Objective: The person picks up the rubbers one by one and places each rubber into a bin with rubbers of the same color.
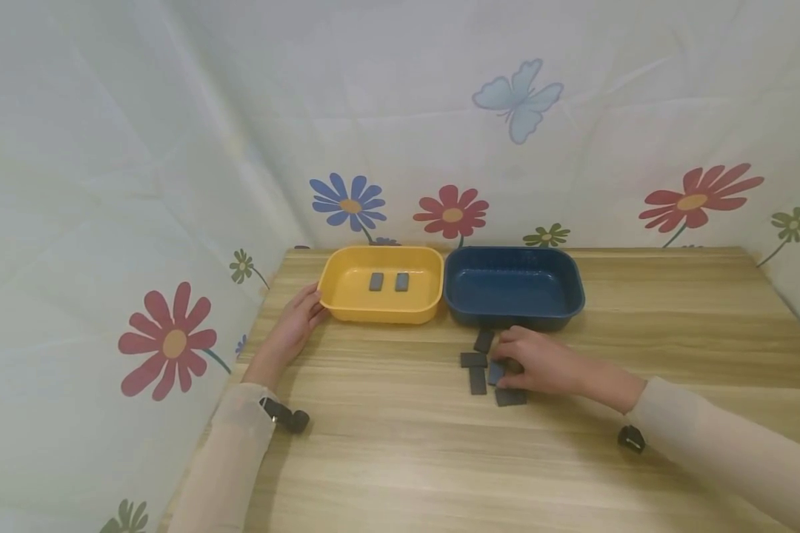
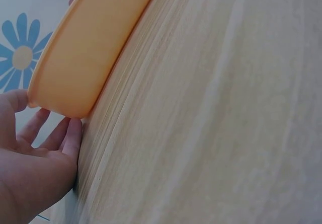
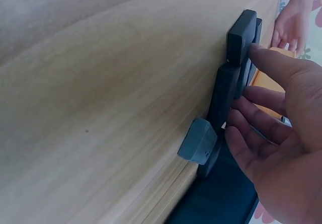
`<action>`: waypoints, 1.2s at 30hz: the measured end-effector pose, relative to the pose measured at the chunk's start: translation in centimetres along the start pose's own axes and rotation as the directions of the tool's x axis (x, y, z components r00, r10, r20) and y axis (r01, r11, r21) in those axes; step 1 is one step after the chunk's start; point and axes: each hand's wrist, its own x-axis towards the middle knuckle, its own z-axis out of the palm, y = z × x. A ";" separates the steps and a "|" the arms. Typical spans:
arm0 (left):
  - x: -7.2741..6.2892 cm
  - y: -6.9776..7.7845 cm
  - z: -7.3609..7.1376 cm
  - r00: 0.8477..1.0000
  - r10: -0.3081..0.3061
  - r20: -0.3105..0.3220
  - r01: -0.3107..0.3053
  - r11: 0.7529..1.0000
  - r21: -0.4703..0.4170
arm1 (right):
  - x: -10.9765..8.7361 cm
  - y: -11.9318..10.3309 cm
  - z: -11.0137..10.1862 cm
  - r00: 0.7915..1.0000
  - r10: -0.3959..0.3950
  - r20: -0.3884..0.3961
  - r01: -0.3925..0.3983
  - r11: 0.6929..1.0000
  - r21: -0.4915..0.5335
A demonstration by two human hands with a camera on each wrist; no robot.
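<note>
My left hand [image 1: 295, 326] rests at the left end of a yellow tray [image 1: 380, 314]. In the left wrist view its thumb meets the rim and its gently bent fingers touch the outer wall. My right hand [image 1: 540, 360] reaches down over several small flat dark blocks [image 1: 473, 360] in front of a dark blue tray [image 1: 515, 321]. Between its thumb and forefinger it pinches a blue-grey block [image 1: 495, 373]. A dark block [image 3: 241, 35] lies by the thumb tip in the right wrist view, and a teal-grey block [image 3: 197, 141] lies beside the fingers. The hand partly hides the pile.
Two grey blocks [image 1: 376, 282] lie apart inside the yellow tray. The trays stand side by side near the back of the wooden table [image 1: 373, 444], before a flower-printed cloth [image 1: 400, 148]. A dark wrist camera [image 1: 632, 439] sits at each sleeve.
</note>
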 end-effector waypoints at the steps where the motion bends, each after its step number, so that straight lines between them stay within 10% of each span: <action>1: 0.0 0.0 0.0 1.000 0.000 -0.003 0.000 1.000 -0.008 | 0.0 0.0 0.0 1.000 0.001 0.006 -0.001 1.000 -0.001; 22: 0.4 -0.3 -0.3 1.000 -0.024 -0.013 0.023 0.997 -0.079 | 0.9 -0.2 -3.0 1.000 0.002 0.017 -0.002 1.000 0.004; 36: 0.8 -0.6 -0.2 0.999 -0.025 -0.021 0.023 0.996 -0.082 | 6.5 -0.7 -4.1 0.999 -0.003 -0.049 0.006 0.997 0.072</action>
